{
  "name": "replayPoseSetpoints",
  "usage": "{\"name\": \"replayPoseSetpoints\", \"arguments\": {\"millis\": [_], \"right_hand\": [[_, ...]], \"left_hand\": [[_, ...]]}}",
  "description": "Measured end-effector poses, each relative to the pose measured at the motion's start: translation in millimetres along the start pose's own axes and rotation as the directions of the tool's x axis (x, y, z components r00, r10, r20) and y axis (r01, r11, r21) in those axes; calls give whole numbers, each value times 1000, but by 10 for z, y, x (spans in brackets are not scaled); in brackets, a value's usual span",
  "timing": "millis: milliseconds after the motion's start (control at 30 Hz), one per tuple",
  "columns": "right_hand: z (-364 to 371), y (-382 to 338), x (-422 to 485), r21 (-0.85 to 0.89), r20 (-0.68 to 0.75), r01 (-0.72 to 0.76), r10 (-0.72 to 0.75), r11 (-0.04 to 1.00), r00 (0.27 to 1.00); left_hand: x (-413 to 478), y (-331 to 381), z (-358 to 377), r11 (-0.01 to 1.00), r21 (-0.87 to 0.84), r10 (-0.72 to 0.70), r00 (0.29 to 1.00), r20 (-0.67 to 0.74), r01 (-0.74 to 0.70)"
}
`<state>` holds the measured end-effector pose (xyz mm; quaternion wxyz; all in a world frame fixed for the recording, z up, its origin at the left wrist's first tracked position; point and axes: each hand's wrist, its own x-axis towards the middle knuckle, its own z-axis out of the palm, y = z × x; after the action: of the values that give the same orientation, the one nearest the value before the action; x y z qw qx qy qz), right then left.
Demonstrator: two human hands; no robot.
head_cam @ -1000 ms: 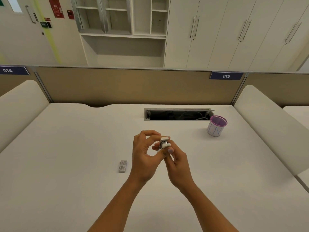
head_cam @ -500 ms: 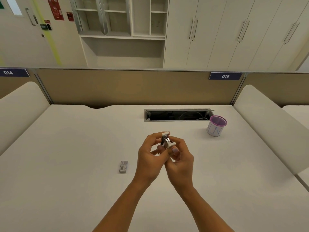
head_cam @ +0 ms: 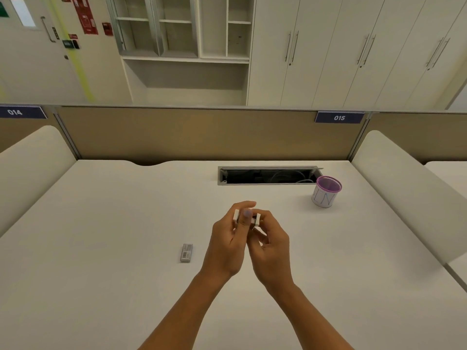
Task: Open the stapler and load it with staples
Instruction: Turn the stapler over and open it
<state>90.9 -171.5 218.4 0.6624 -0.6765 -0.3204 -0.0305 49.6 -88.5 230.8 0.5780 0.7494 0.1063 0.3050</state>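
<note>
Head view: both hands meet above the middle of the white table, forearms reaching in from the bottom edge. Between them is a small white stapler, held clear of the table surface. The left hand grips it with fingers curled over the far side and the thumb laid across the near face, covering most of its middle. The right hand pinches the stapler's right end with curled fingertips. So little of the stapler shows that I cannot tell whether it is opened or closed.

A small grey box of staples lies flat on the table just left of the left wrist, apart from both hands. Farther back and to the right stands a white cup with a purple rim, upright, just beside the right end of an open cable slot set into the table. A tan partition runs along the far edge, carrying a dark label reading 015.
</note>
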Motion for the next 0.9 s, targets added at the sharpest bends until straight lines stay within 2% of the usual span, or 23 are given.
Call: {"name": "replayPoseSetpoints", "arguments": {"millis": [67, 167, 233, 333, 633, 900], "right_hand": [[18, -11, -11, 5, 6, 2, -2, 1000, 1000], [47, -30, -35, 9, -7, 4, -4, 1000, 1000], [68, -39, -35, 13, -28, -1, 2, 1000, 1000], [85, -49, -14, 17, -28, -27, 28, 999, 999], [139, -135, 7, -2, -65, -48, 48, 999, 997], [175, -185, 3, 16, -90, -54, 55, 998, 994]], "left_hand": [[-10, 17, -3, 999, 38, 33, 998, -56, -31], [0, -7, -25, 974, 215, 101, 987, -126, -72], [21, -37, -44, 943, 327, 114, 983, -146, -61], [44, -48, -46, 918, 395, 107, 979, -173, -31], [46, -48, 35, 928, 373, 113, 955, -276, -2], [48, -54, 48, 958, 281, 160, 920, -359, -57]]}}
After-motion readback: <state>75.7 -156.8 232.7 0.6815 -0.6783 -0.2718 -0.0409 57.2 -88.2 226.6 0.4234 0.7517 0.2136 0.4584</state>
